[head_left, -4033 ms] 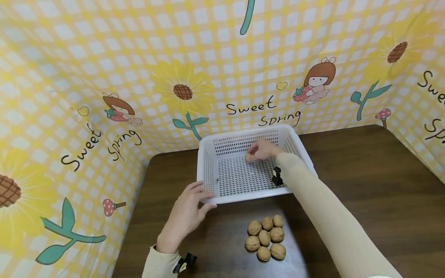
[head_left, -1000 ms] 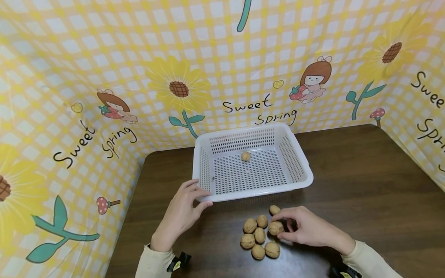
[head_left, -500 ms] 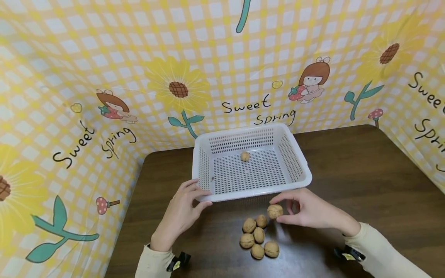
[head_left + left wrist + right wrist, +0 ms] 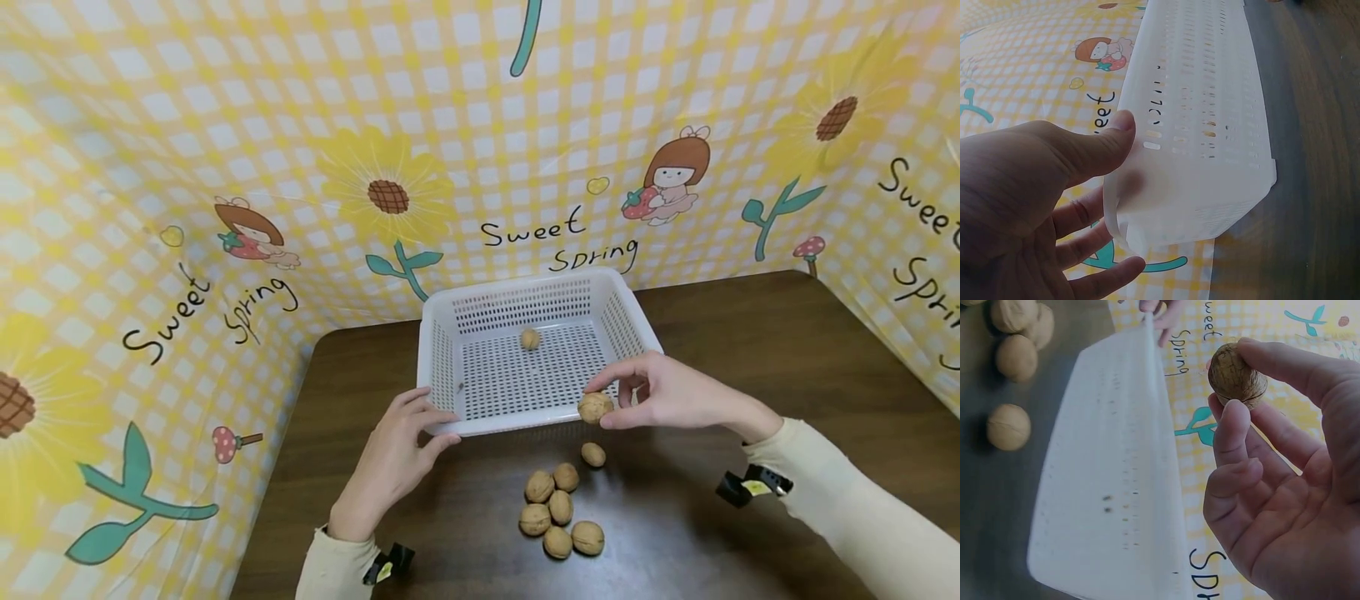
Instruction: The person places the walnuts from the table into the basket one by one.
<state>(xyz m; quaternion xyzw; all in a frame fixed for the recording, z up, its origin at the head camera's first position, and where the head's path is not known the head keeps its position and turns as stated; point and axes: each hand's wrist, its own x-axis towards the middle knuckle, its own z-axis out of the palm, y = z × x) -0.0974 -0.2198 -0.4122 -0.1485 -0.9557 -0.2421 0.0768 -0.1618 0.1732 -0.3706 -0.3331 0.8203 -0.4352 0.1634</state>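
In the head view, my left hand (image 4: 393, 454) grips the near left corner of a white perforated plastic basket (image 4: 502, 379). Its thumb presses the outer wall, and the other fingers lie over the rim (image 4: 1110, 209). My right hand (image 4: 667, 392) pinches a walnut (image 4: 595, 407) between thumb and fingertips, at the basket's front rim. The right wrist view shows this walnut (image 4: 1235, 374) off the table, outside fingers curled beneath. Inside the basket, toward the back, lies one walnut (image 4: 530, 339). A lone walnut (image 4: 592, 454) rests in front of the basket.
Several more walnuts (image 4: 560, 507) sit clustered on the dark wooden table (image 4: 750, 350), nearer me than the basket. A yellow checked cloth (image 4: 480, 183) with printed flowers hangs behind the table and along both sides. Black straps (image 4: 753, 485) circle the wrists.
Earlier my right hand was inside the basket with a walnut, which now lies there. Since then it has picked another from the group and raised it to the front rim. My left hand stays put.
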